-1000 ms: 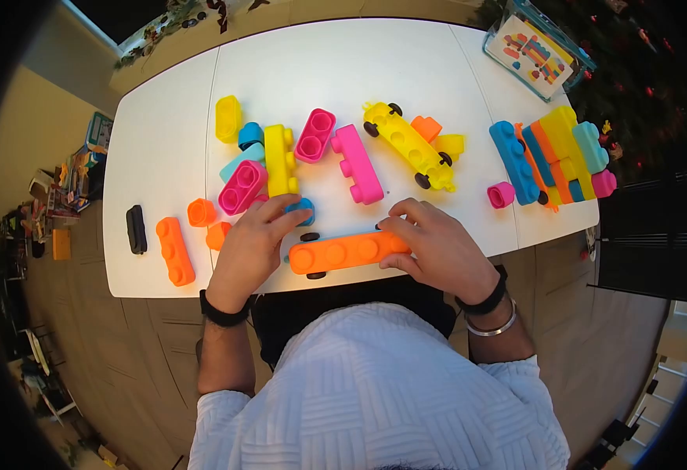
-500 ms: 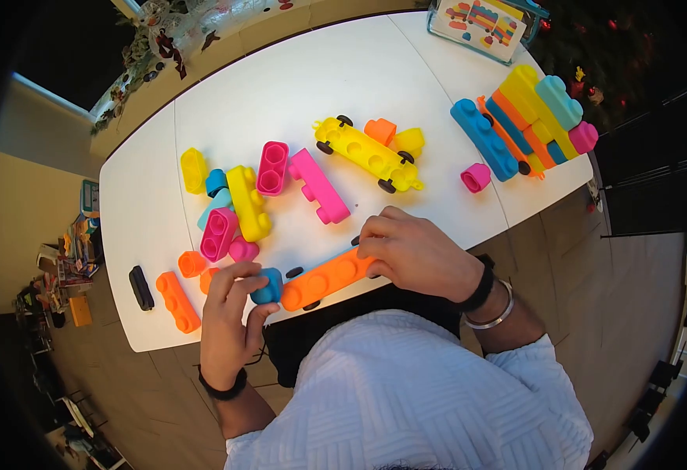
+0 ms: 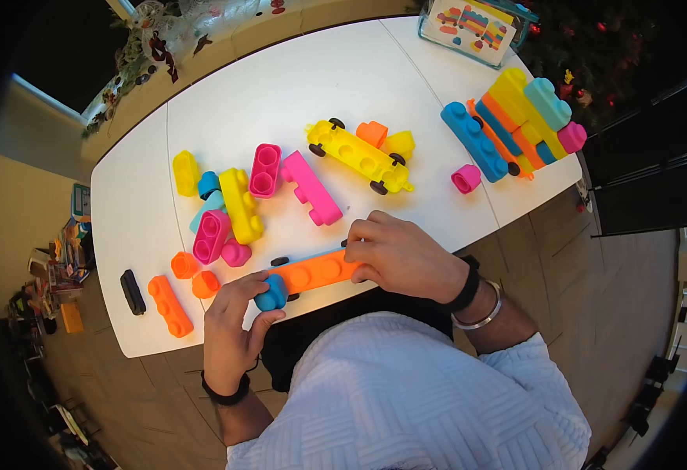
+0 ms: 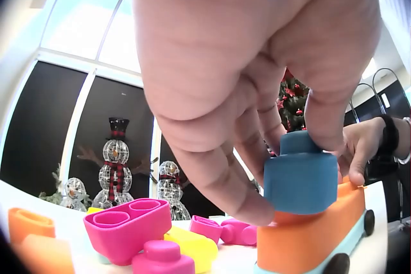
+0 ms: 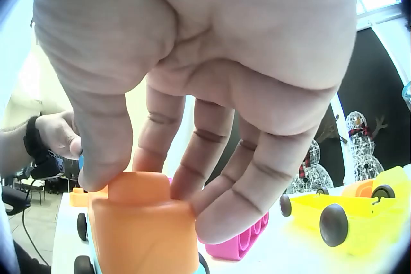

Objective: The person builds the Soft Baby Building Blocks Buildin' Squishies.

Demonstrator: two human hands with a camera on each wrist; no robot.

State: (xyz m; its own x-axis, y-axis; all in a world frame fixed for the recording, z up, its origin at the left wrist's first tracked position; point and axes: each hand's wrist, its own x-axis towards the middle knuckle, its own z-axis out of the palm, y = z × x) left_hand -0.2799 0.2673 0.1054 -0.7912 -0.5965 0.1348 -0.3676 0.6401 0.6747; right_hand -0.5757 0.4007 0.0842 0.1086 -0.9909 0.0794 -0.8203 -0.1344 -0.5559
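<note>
My left hand [image 3: 232,333] pinches a small blue block [image 4: 300,181] with one stud between thumb and fingers. This block sits over the left end of a long orange block [image 3: 312,272], upright in the left wrist view. Under the orange block runs a light blue base [image 4: 352,234] with black wheels. At the other end, my right hand [image 3: 406,254] grips the orange block, thumb on one side and fingers on the other. The right wrist view shows its end stud between them.
Pink, yellow and orange blocks, including a pink one [image 3: 312,188], lie beyond the hands. A yellow wheeled base [image 3: 359,157] rests behind them. To the right stand a stacked block build [image 3: 524,117] and a pink block [image 3: 466,178]. A picture box [image 3: 469,31] is at the far edge.
My left hand has picked up the blue block from beside the wheeled piece and brought it onto its left end. The right hand keeps its grip; the head view has turned.
</note>
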